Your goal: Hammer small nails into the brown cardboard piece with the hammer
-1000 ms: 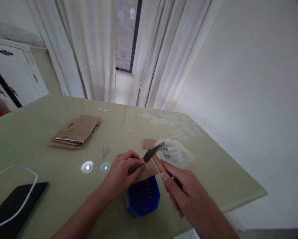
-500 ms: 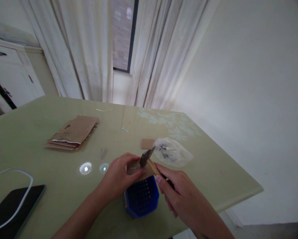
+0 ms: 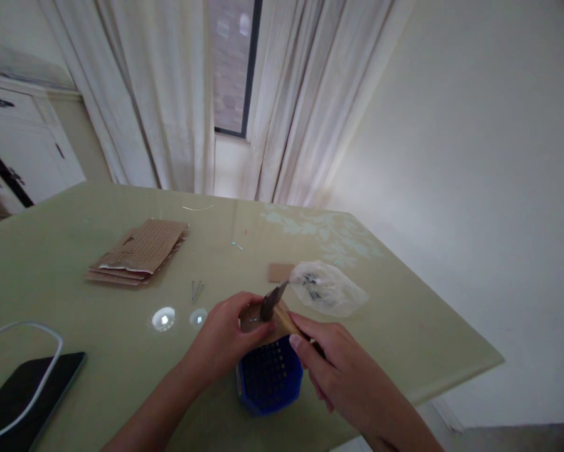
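My left hand [image 3: 228,329] is closed around a small brown block [image 3: 250,318] with small shiny bits on its top, the thumb on the near side and fingers on the far side. My right hand [image 3: 335,358] grips the wooden handle [image 3: 286,320] of a hammer. The dark metal hammer head [image 3: 271,302] rests on or just over the block's top; I cannot tell whether they touch. Directly below the block stands a blue plastic basket [image 3: 288,395] with a perforated bottom, partly hidden by both hands.
A clear plastic bag [image 3: 340,295] with dark bits inside lies beyond my right hand, beside a flat brown piece [image 3: 279,272]. Several thin nails [image 3: 196,290] lie left of centre. Stacked cardboard sheets [image 3: 145,245], a black tablet [image 3: 27,395] and a white cable [image 3: 51,370] occupy the left.
The hammer head has shifted slightly left and down over the block. My left hand keeps its hold, almost still.
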Demonstrator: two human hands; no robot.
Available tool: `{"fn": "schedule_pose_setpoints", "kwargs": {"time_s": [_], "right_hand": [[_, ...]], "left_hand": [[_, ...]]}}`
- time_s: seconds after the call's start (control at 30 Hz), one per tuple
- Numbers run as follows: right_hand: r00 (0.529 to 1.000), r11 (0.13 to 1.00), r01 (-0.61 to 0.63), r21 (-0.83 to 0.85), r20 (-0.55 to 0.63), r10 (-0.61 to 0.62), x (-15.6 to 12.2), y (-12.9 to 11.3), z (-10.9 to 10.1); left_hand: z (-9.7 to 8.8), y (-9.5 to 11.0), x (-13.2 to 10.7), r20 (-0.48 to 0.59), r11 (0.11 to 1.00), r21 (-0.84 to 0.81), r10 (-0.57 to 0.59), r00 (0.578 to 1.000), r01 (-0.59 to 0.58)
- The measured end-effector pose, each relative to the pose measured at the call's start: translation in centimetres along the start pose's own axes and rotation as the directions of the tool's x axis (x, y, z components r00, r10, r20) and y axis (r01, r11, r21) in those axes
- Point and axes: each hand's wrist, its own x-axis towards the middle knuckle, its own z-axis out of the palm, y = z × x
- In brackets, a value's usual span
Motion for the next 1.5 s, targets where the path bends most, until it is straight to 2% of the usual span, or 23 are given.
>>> {"fn": "schedule_pose_setpoints", "kwargs": {"time_s": [0.1,0.17,0.23,0.27,0.4,0.5,0.6,0.73,0.8,0.93,1.27,1.5], "right_hand": [[1.0,0.999,-0.008,0.049,0.003,0.007,1.0,0.7,-0.9],[0.998,0.983,0.027,0.184,-0.063,-0.016,2.6,1.5,-1.7],[0.99,0.9,0.093,0.425,-0.136,-0.038,5.1,2.6,-2.5],[0.989,0.872,0.105,0.479,-0.146,-0.04,6.6,3.3,-2.8],[0.993,0.786,0.093,0.612,-0.114,-0.029,12.3,6.4,-3.2],[0.996,0.724,0.07,0.687,-0.093,-0.007,14.6,9.1,-2.5],[0.998,0.668,0.034,0.743,-0.064,0.02,15.0,11.4,-1.9],[0.998,0.607,-0.014,0.795,-0.025,0.056,14.9,13.3,-1.4],[0.998,0.578,-0.028,0.816,-0.014,0.068,15.1,13.8,-1.1],[0.996,0.545,-0.07,0.835,0.029,0.084,15.5,14.4,-0.4],[0.992,0.526,-0.101,0.845,0.043,0.12,15.6,15.8,0.3],[0.986,0.531,-0.124,0.838,0.044,0.162,15.8,16.0,0.4]], "left_hand": [[0.1,-0.3,0.0,-0.013,1.0,-0.018,-0.015,1.0,0.014],[0.1,-0.4,0.0,-0.023,1.0,-0.013,-0.024,0.999,0.023],[0.2,-0.5,0.0,-0.031,0.999,0.001,-0.032,0.999,0.032],[0.3,-0.5,-0.1,-0.029,0.999,0.007,-0.038,0.999,0.038],[0.2,-0.7,0.2,-0.019,0.996,-0.022,-0.082,0.996,0.082],[-1.0,-1.7,0.9,-0.07,0.99,0.023,-0.136,0.988,0.138],[-3.5,-3.7,1.7,-0.228,0.918,0.286,-0.214,0.95,0.275],[-6.3,-6.7,2.1,-0.38,0.773,0.438,-0.304,0.874,0.459],[-6.9,-7.7,2.1,-0.393,0.713,0.483,-0.342,0.854,0.508],[-6.9,-8.7,2.4,-0.348,0.633,0.563,-0.402,0.847,0.532],[-7.1,-9.8,2.0,-0.284,0.661,0.566,-0.405,0.869,0.493],[-6.7,-9.4,1.8,-0.316,0.705,0.554,-0.313,0.896,0.442]]}}
